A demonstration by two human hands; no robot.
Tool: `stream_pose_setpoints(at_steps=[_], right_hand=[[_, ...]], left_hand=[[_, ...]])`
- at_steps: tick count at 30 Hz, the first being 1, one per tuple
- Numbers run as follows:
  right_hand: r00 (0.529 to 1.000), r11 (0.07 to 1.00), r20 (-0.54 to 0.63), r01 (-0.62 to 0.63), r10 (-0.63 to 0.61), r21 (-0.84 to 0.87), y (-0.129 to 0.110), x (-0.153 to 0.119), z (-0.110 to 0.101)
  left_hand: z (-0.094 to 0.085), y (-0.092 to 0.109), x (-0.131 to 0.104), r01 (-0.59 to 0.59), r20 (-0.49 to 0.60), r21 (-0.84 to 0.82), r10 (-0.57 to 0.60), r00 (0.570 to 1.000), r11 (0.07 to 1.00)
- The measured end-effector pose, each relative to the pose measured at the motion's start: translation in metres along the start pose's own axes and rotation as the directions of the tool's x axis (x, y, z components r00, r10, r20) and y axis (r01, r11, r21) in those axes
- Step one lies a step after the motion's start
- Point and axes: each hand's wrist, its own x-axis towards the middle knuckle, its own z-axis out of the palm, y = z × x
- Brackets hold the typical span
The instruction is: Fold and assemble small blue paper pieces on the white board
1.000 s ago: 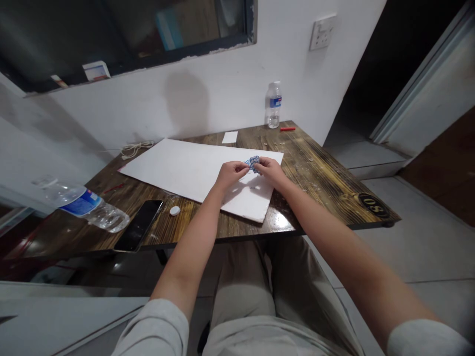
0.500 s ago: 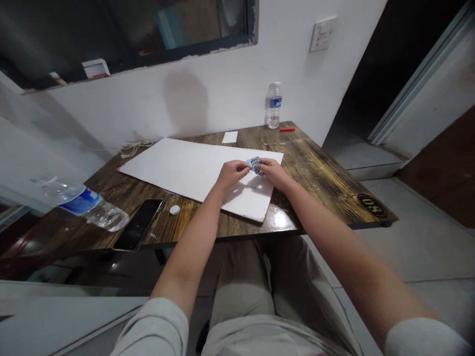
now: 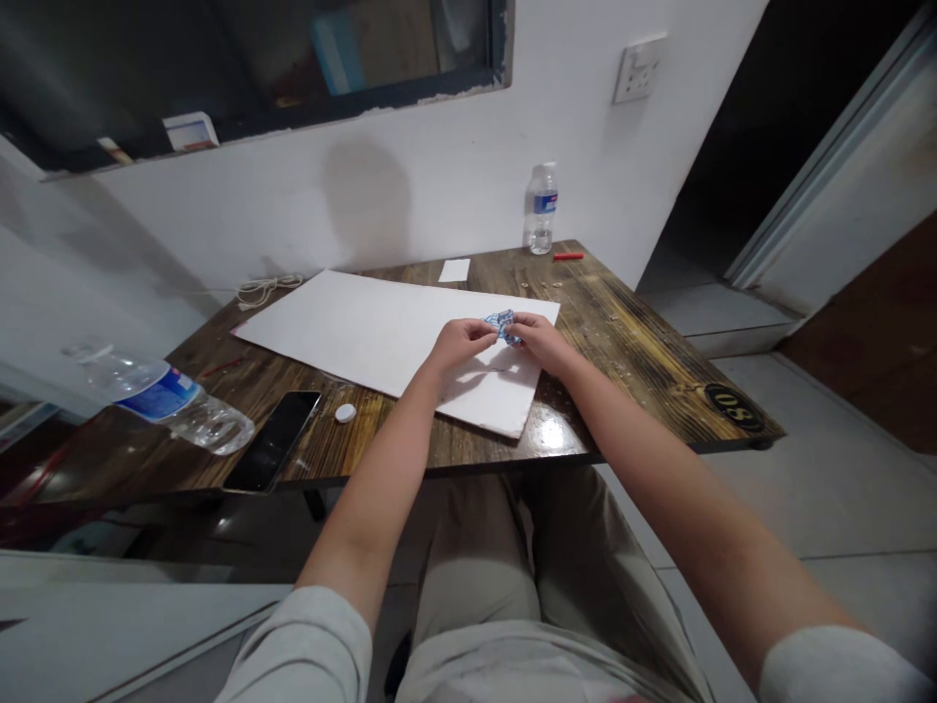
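Between my two hands is a small blue-and-white patterned piece (image 3: 502, 323), thin and irregular in outline; its exact kind is too small to make out. My left hand (image 3: 461, 342) pinches its left edge between thumb and fingers. My right hand (image 3: 538, 340) grips its right side, covering part of it. Both hands are just above the right end of a large white board (image 3: 351, 322), and their shadows fall on it. The board lies flat on the dark wooden table (image 3: 630, 391).
On the left are a large plastic bottle (image 3: 172, 395) lying on its side, a black phone (image 3: 272, 441) and a white cap (image 3: 346, 414). At the back stand a small bottle (image 3: 543, 210), a red stick (image 3: 568, 257), a white card (image 3: 455, 270) and a coiled cable (image 3: 264, 289).
Almost nothing differs. Both hands keep hold of the patterned piece in the same place, and the view has shifted very slightly.
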Motion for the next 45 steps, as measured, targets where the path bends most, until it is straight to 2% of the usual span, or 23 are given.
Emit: stream_pose_setpoints(at_steps=[7, 15, 25, 35, 45], right_hand=[[0.999, 0.997, -0.016, -0.029, 0.028, -0.068, -0.006, -0.004, 0.002], [0.999, 0.995, -0.015, -0.043, 0.042, -0.087, -0.010, -0.006, 0.004], [1.000, 0.993, -0.005, -0.007, 0.006, -0.119, -0.014, -0.007, 0.007], [1.000, 0.984, -0.004, -0.017, 0.017, -0.175, -0.012, -0.007, 0.006], [0.999, 0.987, -0.002, -0.035, 0.035, -0.155, -0.008, -0.004, 0.006]], left_hand=[[0.001, 0.004, -0.003, -0.013, -0.019, 0.094, 0.015, 1.000, 0.996], [0.001, 0.001, -0.002, -0.041, -0.020, 0.078, 0.043, 0.999, 0.996], [0.002, 0.004, -0.004, -0.043, -0.043, 0.150, 0.050, 0.998, 0.988], [0.004, 0.007, -0.004, -0.116, -0.071, 0.322, 0.146, 0.987, 0.940], [0.004, 0.002, -0.003, -0.254, -0.018, 0.522, 0.308, 0.951, 0.814]])
